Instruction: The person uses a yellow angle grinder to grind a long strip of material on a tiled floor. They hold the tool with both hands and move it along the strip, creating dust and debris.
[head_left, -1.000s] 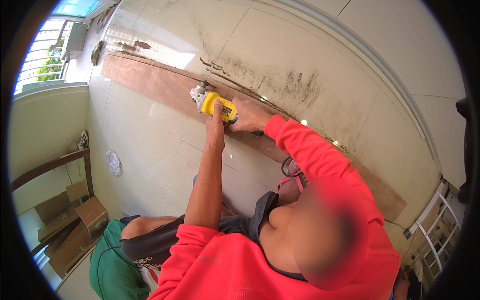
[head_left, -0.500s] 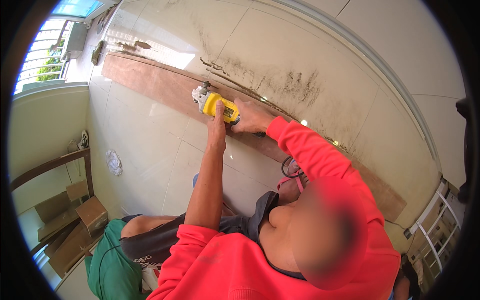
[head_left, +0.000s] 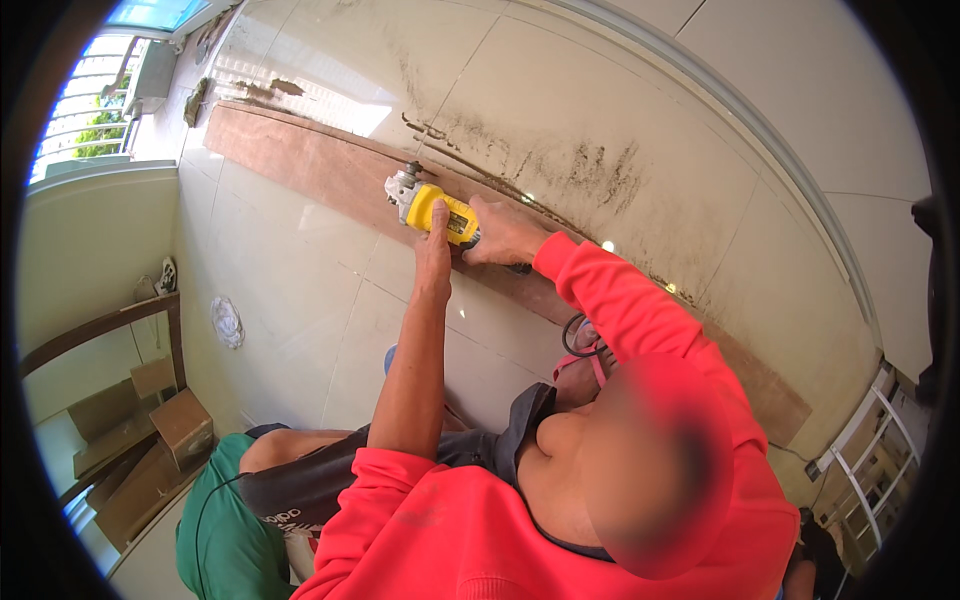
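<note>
On the floor: a long reddish-brown stone slab [head_left: 330, 170] lay flat on glossy pale tiles [head_left: 290, 290]; dark dusty smears streaked the tiles beyond it
Tool: a yellow angle grinder [head_left: 432, 205] with a grey metal head sat on the slab's near edge
Left hand [head_left: 436, 245]: its grip was closed round the grinder's yellow body
Right hand [head_left: 505, 232]: its grip was clasped on the grinder's rear end; red sleeve
Corner: brown cardboard boxes [head_left: 150, 420]
</note>
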